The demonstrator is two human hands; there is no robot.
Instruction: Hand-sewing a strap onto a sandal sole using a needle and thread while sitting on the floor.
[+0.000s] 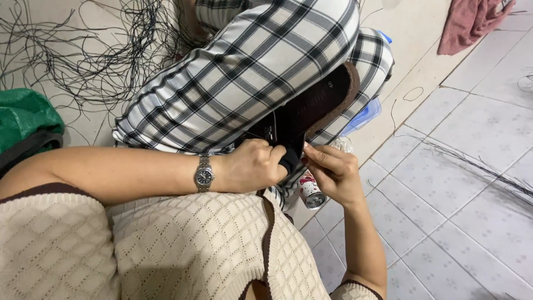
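Over pale floor tiles (444, 183), we are resting a dark brown sandal (311, 108) on our plaid-trousered knee, left hand (252, 165) and right hand (332, 172) both pinching its black strap (290, 158) at the near end.

You are sitting on a pale tiled floor (472, 183); lying on it are tangled black strands (72, 50), a pink cloth (469, 22) and a green bag (25, 114).

Pale patterned floor tiles (455, 183); beige mat (413, 33); evenly lit.
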